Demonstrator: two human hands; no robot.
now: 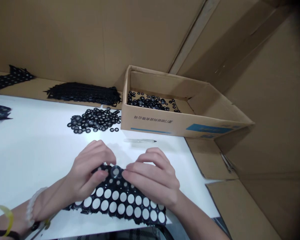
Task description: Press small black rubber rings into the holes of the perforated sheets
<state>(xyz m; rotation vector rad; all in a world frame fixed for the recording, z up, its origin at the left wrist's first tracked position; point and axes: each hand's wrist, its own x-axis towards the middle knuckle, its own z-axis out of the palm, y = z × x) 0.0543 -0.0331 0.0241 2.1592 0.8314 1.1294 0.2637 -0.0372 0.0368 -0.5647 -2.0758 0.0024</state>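
- The white table (27,143) lies before me; on its far right side stands the open cardboard box (155,118), with loose black rings (152,102) inside it.
- The black sheet (121,196) is between my two hands, at the near part of the table; its lower part shows two rows of white round spots, its upper part small grey dots; both hands are at its far edge.
- My left hand (90,170) comes from the lower left, the wrist low; its fingers are curled over the far edge, the thumb on the near side, so that they pinch the sheet.
- My right hand (152,176) comes from the lower right; its fingers lie close together and bent, and thumb and forefinger pinch the same edge; the other fingertips are hidden.
- The pile of rings (97,120) is beyond my left hand; the pen (140,141) lies beyond both hands, untouched.
- The round disc (116,171) sits between my fingertips; I judge that the step in hand is fine finger work at this disc; whether it is loose, I cannot tell; the next move calls, I think, for a steady left grip and small, careful pressure from the right.
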